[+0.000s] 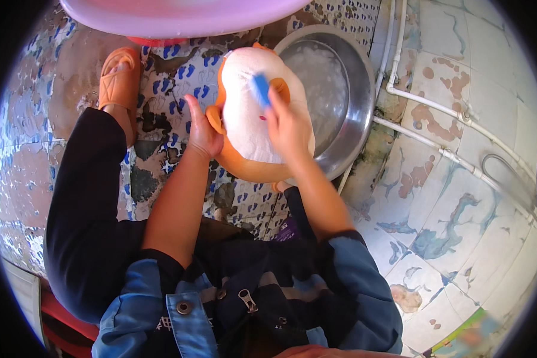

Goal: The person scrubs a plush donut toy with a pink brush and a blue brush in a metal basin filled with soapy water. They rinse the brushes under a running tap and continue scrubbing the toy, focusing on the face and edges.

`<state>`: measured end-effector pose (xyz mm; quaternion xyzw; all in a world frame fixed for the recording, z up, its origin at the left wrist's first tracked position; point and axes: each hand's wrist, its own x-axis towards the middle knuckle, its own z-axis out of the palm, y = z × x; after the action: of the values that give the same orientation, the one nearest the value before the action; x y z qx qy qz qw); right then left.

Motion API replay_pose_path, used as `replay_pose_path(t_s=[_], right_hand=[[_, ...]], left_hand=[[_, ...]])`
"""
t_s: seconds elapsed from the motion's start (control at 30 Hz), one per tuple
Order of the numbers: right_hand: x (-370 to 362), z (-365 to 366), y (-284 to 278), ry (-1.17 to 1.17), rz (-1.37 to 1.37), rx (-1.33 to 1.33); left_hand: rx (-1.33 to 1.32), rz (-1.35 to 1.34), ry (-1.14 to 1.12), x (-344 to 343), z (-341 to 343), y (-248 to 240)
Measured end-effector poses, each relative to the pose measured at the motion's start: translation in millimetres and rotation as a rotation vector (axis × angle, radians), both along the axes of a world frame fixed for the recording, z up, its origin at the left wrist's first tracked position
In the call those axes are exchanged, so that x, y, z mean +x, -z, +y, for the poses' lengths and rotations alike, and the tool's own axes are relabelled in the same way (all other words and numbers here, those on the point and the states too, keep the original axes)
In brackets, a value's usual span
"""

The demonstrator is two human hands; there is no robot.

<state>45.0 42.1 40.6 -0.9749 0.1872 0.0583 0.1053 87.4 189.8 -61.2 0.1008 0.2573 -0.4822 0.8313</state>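
A plush toy (244,137) with a white front and orange back, edges and small limbs leans on the near-left rim of a steel basin (364,113). My left hand (206,131) holds the toy's left side, thumb raised and its other fingers partly hidden by the toy. In my right hand (289,125) is a small blue brush (261,89), pressed to the toy's white front. Motion blurs the brush and the fingers around it, so its bristles do not show clearly. Cloudy water (319,74) stands in the basin.
A large pink tub (191,18) stands at the far edge, with something red beneath it. White pipes (426,101) run along the stained tiled wall at right. My foot in an orange slipper (119,83) rests on the worn, footprint-patterned floor (170,89).
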Motion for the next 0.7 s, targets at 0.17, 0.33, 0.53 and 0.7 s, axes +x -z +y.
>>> replay_pose_path(t_s=[0.17,0.33,0.53,0.7], right_hand=[[21,6,17,0.197,-0.08,0.142],[-122,43,-25,0.001,-0.112,0.205],[-2,64,-8,0.015,-0.09,0.126],[-89,85,-43,-0.04,0.041,0.11]], left_hand=[[-0.023,-0.029,-0.005,1,4,-2],[-0.006,0.013,-0.038,-8,4,-11],[0.026,-0.089,-0.105,-5,-11,-14],[-0.123,-0.008,-0.106,-7,-7,-16]])
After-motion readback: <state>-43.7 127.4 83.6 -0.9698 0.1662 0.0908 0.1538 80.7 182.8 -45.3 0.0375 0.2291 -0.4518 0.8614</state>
